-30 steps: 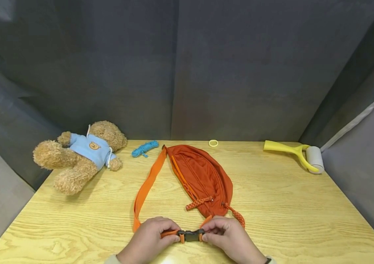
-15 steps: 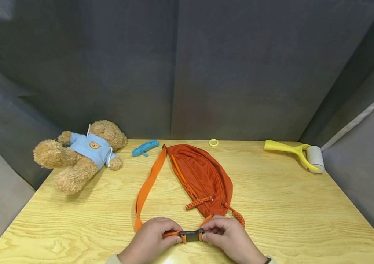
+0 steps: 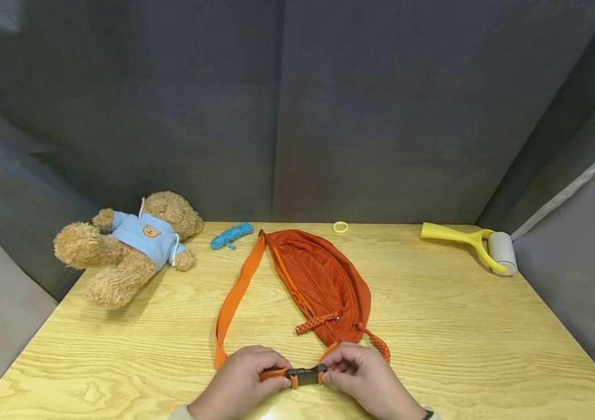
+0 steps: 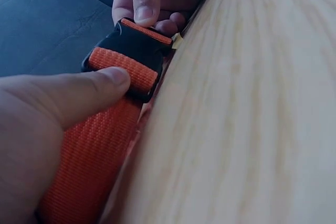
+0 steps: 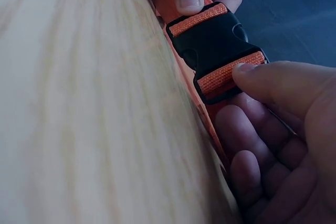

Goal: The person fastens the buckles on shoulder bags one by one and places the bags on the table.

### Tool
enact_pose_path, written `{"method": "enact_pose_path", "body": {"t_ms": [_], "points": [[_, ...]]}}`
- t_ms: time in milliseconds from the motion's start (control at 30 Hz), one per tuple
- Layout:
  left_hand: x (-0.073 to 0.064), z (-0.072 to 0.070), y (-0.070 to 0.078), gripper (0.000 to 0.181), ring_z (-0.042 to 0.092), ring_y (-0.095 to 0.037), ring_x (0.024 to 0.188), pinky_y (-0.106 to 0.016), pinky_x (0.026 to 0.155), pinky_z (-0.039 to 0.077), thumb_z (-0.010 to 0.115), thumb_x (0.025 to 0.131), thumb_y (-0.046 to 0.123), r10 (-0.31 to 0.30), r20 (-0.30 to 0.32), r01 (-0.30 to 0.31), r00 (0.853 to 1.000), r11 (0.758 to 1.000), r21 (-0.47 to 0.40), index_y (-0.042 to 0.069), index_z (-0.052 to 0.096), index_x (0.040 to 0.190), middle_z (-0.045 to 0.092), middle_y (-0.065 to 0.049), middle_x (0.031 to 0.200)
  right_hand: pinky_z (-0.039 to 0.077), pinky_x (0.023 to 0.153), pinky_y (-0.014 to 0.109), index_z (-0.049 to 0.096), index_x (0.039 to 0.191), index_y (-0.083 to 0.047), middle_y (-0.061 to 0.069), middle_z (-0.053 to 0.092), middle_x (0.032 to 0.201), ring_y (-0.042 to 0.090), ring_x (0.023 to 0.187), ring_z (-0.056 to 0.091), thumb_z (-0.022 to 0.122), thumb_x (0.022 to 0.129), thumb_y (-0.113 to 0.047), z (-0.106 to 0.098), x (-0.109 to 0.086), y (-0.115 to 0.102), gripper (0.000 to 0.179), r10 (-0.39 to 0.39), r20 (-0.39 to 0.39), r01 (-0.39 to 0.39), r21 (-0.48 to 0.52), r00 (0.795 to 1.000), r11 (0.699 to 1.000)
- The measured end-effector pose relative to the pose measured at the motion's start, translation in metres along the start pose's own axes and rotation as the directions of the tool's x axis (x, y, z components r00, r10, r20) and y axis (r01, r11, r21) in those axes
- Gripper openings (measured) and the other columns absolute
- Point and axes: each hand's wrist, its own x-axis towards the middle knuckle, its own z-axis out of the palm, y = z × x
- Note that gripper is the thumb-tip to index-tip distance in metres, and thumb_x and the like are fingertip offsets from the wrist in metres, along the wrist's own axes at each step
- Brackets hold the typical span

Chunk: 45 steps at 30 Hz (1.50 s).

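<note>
An orange-red waist bag point(image 3: 324, 280) lies on the wooden table, its orange strap point(image 3: 237, 294) curving round on the left. Near the front, both hands hold the black side-release buckle point(image 3: 307, 375) of that strap. My left hand point(image 3: 247, 379) pinches the strap at the buckle's left end, thumb on the webbing. At the other end my right hand point(image 3: 363, 376) pinches the buckle, thumb over the orange webbing loop. In the right wrist view the two halves of the buckle point(image 5: 218, 45) sit joined together, with webbing threaded through each end.
A teddy bear point(image 3: 135, 245) in a blue hoodie lies at the back left, beside a bundle of blue cord point(image 3: 231, 235). A small yellow ring point(image 3: 340, 227) is behind the bag. At the back right lies a yellow-handled roller point(image 3: 468, 245). Dark curtains point(image 3: 381, 111) enclose the table.
Almost nothing differs: both hands and the buckle have shifted very slightly to the right in the head view. The grips stay the same.
</note>
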Motion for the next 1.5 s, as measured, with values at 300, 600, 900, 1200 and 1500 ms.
{"method": "enact_pose_path", "body": {"t_ms": [300, 600, 900, 1200, 1500], "points": [[0.0006, 0.0003, 0.0002, 0.01, 0.062, 0.003, 0.087, -0.023, 0.077, 0.054, 0.077, 0.089, 0.032, 0.083, -0.004, -0.083, 0.997, 0.995, 0.049, 0.029, 0.076, 0.098, 0.068, 0.021, 0.094, 0.053, 0.065, 0.024, 0.073, 0.096, -0.011, 0.003, 0.067, 0.09, 0.01, 0.077, 0.061, 0.077, 0.089, -0.014, -0.0023, -0.0016, 0.0009, 0.008, 0.021, 0.017, -0.021, 0.001, 1.0, 1.0], [-0.0023, -0.0021, 0.0004, 0.011, 0.062, 0.002, 0.086, -0.023, 0.075, 0.053, 0.077, 0.089, 0.034, 0.07, -0.016, -0.068, 0.997, 0.995, 0.071, 0.028, 0.075, 0.097, 0.069, 0.018, 0.094, 0.054, 0.067, 0.025, 0.073, 0.094, -0.01, 0.006, 0.069, 0.094, 0.009, 0.078, 0.062, 0.077, 0.089, -0.011, -0.0016, -0.0014, 0.0025, 0.007, -0.019, 0.038, 0.018, 0.029, 0.999, 0.999], [-0.0032, -0.0038, 0.0009, 0.006, 0.062, 0.002, 0.085, -0.022, 0.073, 0.053, 0.074, 0.09, 0.034, 0.073, -0.037, -0.07, 0.997, 0.995, 0.071, 0.03, 0.075, 0.095, 0.069, 0.018, 0.094, 0.055, 0.065, 0.025, 0.073, 0.093, -0.012, 0.001, 0.069, 0.092, 0.009, 0.076, 0.062, 0.076, 0.089, -0.009, -0.0018, -0.0014, 0.0012, 0.006, -0.044, 0.01, 0.044, -0.009, 0.999, 0.999], [-0.0013, -0.0047, -0.0023, 0.005, 0.06, 0.005, 0.078, -0.019, 0.069, 0.05, 0.074, 0.09, 0.034, 0.134, -0.06, -0.129, 0.989, 0.989, 0.073, 0.029, 0.074, 0.09, 0.068, 0.021, 0.089, 0.055, 0.067, 0.026, 0.072, 0.092, -0.015, 0.0, 0.069, 0.092, 0.01, 0.076, 0.062, 0.073, 0.088, -0.004, -0.0051, -0.0013, 0.0014, 0.012, -0.063, 0.027, 0.064, -0.038, 0.998, 0.997], [0.002, -0.007, -0.0005, 0.005, 0.056, 0.009, 0.073, -0.013, 0.064, 0.045, 0.075, 0.089, 0.035, 0.153, -0.076, -0.146, 0.985, 0.985, 0.091, 0.03, 0.074, 0.088, 0.067, 0.023, 0.086, 0.055, 0.068, 0.027, 0.071, 0.092, -0.018, -0.003, 0.069, 0.091, 0.01, 0.077, 0.063, 0.074, 0.089, -0.008, -0.0081, -0.0017, -0.0012, 0.012, -0.068, 0.034, 0.071, -0.079, 0.997, 0.994]]}}
